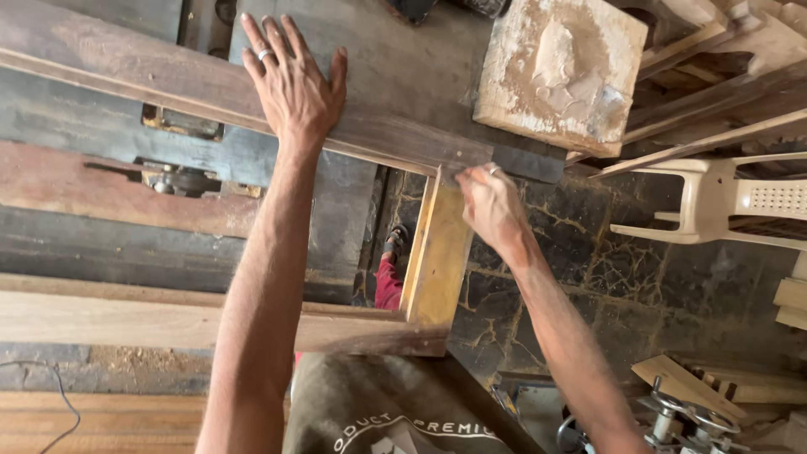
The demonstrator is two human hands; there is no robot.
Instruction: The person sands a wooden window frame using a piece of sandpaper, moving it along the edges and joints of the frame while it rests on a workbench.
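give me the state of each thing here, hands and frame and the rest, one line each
left hand: flat, fingers spread, pressing on the far rail
right hand: fingers pinched at the frame corner
wooden frame: lying flat, corner overhanging the bench
wooden block: resting on the bench, dusted with sawdust
plastic chair: tipped on its side

A dark, cracked stone floor (639,277) lies below; a cream plastic chair (723,202) stands right, beside stacked timber (714,92) and a dusty wooden block (559,71).

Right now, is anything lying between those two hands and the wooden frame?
No. The left hand lies flat on the frame's far rail, and the right hand touches the corner joint directly.
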